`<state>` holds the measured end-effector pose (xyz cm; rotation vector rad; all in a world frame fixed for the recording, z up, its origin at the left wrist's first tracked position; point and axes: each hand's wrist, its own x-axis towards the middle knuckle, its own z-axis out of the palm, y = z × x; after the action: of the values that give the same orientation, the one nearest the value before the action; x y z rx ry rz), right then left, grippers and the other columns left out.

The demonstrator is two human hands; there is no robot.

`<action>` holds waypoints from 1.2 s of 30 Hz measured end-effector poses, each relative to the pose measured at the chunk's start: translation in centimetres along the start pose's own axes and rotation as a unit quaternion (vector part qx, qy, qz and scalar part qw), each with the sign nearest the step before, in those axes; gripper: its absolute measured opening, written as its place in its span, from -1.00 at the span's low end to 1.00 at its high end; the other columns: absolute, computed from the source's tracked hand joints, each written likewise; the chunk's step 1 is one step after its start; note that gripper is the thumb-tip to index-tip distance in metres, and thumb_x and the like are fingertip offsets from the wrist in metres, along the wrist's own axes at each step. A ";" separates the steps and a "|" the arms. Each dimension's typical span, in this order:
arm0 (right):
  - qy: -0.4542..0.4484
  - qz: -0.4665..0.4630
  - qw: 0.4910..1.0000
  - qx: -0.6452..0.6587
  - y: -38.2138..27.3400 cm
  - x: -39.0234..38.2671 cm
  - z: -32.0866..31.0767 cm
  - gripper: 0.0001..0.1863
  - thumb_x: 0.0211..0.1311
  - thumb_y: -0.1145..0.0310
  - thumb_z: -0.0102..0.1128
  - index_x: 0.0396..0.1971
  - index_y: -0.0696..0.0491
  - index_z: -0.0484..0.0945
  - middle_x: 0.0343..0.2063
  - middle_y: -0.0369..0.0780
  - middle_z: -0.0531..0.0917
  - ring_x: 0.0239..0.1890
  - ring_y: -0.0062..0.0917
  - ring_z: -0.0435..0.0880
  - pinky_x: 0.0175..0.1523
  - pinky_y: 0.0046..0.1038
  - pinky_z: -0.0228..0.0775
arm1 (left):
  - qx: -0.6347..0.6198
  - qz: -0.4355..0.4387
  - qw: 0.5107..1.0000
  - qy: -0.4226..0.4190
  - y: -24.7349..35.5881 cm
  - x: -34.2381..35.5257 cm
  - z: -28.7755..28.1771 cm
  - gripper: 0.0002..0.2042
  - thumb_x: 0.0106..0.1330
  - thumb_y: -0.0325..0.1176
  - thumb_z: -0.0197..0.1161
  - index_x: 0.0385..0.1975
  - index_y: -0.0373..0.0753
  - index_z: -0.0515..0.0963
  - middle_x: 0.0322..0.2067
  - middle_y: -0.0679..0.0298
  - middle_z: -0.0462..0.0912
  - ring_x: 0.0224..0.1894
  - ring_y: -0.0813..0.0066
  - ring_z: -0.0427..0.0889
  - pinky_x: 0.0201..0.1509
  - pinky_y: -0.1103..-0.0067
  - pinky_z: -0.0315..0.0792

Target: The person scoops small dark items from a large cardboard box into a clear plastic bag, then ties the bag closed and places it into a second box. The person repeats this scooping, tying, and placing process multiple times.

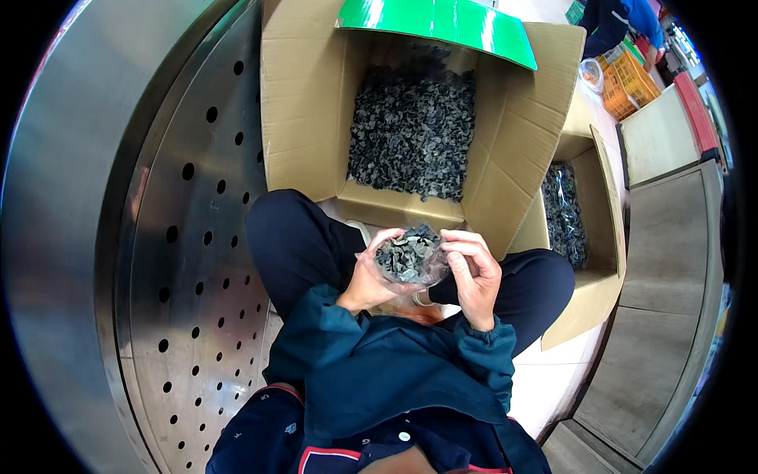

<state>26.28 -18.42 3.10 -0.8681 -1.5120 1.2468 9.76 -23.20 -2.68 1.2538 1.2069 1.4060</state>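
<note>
Your left hand (369,278) cups a clear plastic bag (431,276) of dark, dried flakes (406,257), and the fingers (464,236) of your right hand (477,283) are at its rim. Ahead of you stands a large open cardboard box (517,110) holding similar pieces (410,130); a smaller box (583,312) stands to its right.

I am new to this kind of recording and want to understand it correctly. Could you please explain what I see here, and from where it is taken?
There is no machine here. A camera worn on a person's head looks down, and its wide lens bends straight edges. The bare left hand cups a clear plastic bag filled with dark, flaky pieces; the bare right hand touches the bag's edge. In front stands a large open cardboard box with many similar pieces inside; a smaller box at the right holds more. On the left is a metal panel with round holes.
</note>
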 end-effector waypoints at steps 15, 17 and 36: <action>0.165 0.058 0.954 0.245 2.4 -0.6 1.1 -0.89 0.30 0.43 -0.08 -0.35 0.15 0.39 -0.33 -0.20 0.54 -0.18 -0.53 0.52 0.07 -0.49 0.29 | 0.088 0.049 0.989 0.108 1.8 -0.6 -1.0 -0.80 0.19 -0.44 0.17 -0.20 -0.27 0.57 -0.12 0.20 0.50 -0.07 0.36 0.46 0.01 0.56 0.31; 0.160 0.059 0.957 0.233 2.7 -1.0 1.4 -0.89 0.30 0.43 -0.07 -0.34 0.15 0.40 -0.32 -0.20 0.55 -0.18 -0.54 0.52 0.05 -0.51 0.30 | 0.099 0.017 0.988 0.114 2.1 -1.2 -1.0 -0.81 0.16 -0.46 0.20 -0.23 -0.27 0.58 -0.16 0.21 0.51 -0.09 0.39 0.46 -0.03 0.59 0.33; 0.043 0.186 0.970 0.148 2.9 -8.7 -0.9 -0.92 0.29 0.49 -0.09 -0.28 0.19 0.32 -0.32 -0.15 0.55 -0.40 -0.68 0.53 -0.24 -0.63 0.46 | -0.101 -0.130 0.985 0.056 2.1 -8.1 -2.0 -0.85 0.27 -0.55 0.05 -0.22 -0.40 0.51 -0.26 0.16 0.55 -0.35 0.58 0.55 -0.31 0.72 0.44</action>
<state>29.46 -25.56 -1.69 -1.0175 -1.0853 1.6343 8.61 -31.71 -1.82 0.8551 1.2206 1.3793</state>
